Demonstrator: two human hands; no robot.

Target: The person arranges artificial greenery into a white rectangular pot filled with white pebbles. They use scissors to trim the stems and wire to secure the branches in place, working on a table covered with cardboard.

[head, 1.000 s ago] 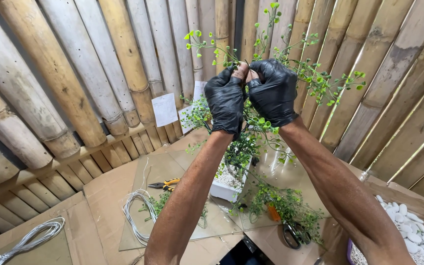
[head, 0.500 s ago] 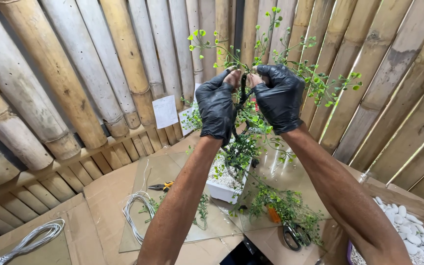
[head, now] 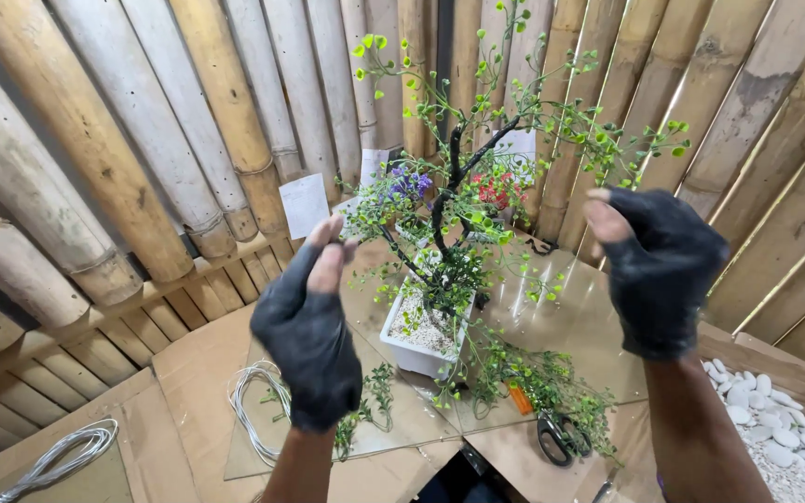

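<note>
Both gloved hands have parted — left hand (head: 309, 321) and right hand (head: 659, 270) now loose, holding nothing, flanking the released small tree (head: 454, 224).

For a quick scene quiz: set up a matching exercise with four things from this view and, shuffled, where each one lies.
Things:
1. white planter
2. scissors
3. white pebbles
4. wire coil

Places:
A. in the box at the far right
B. on the glass sheet, below the left hand
C. centre, holding the small tree
D. on the table under loose green sprigs, beside the right hand

Pairs: 1-C, 2-D, 3-A, 4-B
</note>
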